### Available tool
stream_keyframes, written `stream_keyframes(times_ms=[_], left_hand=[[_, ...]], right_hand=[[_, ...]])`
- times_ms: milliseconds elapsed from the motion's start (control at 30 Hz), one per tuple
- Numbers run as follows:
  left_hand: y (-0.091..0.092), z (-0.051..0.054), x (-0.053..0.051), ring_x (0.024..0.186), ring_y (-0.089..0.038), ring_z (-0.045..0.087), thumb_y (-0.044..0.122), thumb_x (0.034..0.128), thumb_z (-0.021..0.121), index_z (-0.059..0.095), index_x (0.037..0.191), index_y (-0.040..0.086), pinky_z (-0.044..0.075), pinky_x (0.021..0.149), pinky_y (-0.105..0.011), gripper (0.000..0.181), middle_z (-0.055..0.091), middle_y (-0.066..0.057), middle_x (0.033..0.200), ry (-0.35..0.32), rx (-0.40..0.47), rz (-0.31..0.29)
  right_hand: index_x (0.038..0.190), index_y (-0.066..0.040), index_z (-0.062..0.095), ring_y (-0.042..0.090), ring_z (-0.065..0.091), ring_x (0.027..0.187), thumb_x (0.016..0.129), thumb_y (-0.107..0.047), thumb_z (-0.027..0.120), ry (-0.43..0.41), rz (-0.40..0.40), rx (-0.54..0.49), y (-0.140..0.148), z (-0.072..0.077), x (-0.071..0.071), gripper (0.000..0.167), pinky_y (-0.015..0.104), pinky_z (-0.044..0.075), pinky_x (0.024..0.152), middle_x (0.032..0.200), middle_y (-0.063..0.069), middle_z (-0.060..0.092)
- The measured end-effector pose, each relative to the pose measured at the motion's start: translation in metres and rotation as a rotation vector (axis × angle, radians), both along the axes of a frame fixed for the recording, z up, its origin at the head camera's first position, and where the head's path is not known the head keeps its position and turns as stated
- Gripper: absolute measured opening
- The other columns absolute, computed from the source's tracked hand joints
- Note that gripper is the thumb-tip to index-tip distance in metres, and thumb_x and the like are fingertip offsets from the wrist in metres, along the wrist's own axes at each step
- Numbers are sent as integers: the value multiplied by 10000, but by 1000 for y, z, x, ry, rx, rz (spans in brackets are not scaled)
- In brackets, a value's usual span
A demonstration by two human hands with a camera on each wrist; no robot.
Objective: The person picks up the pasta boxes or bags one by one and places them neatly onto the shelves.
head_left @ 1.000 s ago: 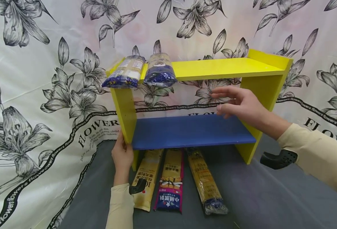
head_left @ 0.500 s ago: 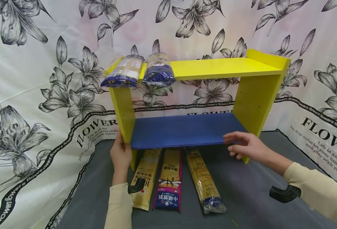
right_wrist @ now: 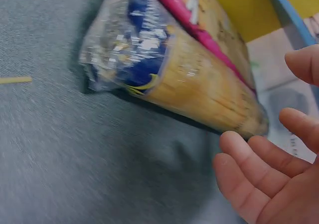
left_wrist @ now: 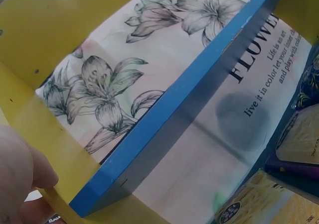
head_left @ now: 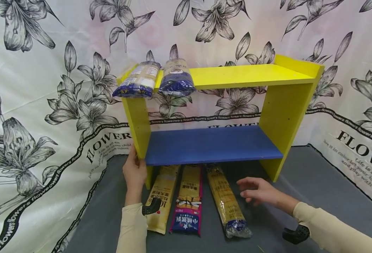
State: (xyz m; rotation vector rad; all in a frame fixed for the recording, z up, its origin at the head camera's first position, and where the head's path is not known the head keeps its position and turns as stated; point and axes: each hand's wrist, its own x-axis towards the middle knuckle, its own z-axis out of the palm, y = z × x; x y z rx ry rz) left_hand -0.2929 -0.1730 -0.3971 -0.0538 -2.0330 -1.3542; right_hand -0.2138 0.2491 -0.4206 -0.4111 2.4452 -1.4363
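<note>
My left hand (head_left: 135, 172) grips the front edge of the left side panel (head_left: 138, 123) of a yellow shelf unit with a blue middle board (head_left: 211, 144). In the left wrist view its thumb and a finger (left_wrist: 45, 171) lie at that panel. My right hand (head_left: 258, 191) hovers with loosely spread fingers just right of a clear-wrapped spaghetti pack (head_left: 225, 200) with a blue end, apart from it. That pack lies slanted on the grey cloth, its far end under the shelf. In the right wrist view the spaghetti pack (right_wrist: 194, 79) is blurred, and nothing is in the hand (right_wrist: 269, 179).
Left of it lie a pink-and-blue pasta pack (head_left: 187, 207) and a yellow pasta pack (head_left: 162, 203). Two blue-ended pasta packs, one at the far left (head_left: 138, 79) and one beside it (head_left: 177, 77), overhang the top board's front. A flowered curtain (head_left: 78, 70) hangs behind.
My right hand has come down from in front of the shelf's opening, past the blue board, to beside the slanted spaghetti pack. The left hand keeps its grip on the side panel.
</note>
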Motion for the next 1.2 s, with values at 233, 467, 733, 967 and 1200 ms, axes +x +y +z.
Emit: stream_keyframes(times_ms=[233,467,733,967,1200], left_hand=[[-1,-1,1,1240,-408,647,-54,954,492,432,1566,185,590,889,-569,660,589,-205,1451,-26,15,-14],[0,-1,1,1237,-407,650,-55,956,492,441,1562,173,580,813,-538,650,594,-209,1445,1,7,-27],[-1,-3,1,1208,-423,663,-46,965,504,441,1558,135,593,834,-574,623,606,-228,1422,24,-1,-21],[-1,-3,1,1225,-425,652,-61,957,515,458,1549,130,593,839,-583,624,604,-227,1425,48,6,-23],[0,-5,1,1250,-423,635,-45,977,509,438,1560,129,593,839,-579,612,590,-202,1452,19,-3,-25]], right_hand=[[1461,50,477,211,674,875,947,-192,653,-37,2,-7,-15,-20,0,595,404,592,610,1350,344,545],[1505,31,433,288,687,1011,911,-198,687,-36,5,5,-30,-29,2,686,397,604,599,1433,404,445],[1502,-18,474,93,436,532,811,-186,735,-12,10,101,-53,-23,-1,758,281,426,480,1421,363,459],[1481,23,480,182,501,681,794,-129,769,79,60,232,-64,-17,-5,761,324,420,590,1498,358,449],[1478,-1,489,223,506,681,773,6,786,30,21,262,-70,-15,-5,765,324,384,566,1496,337,458]])
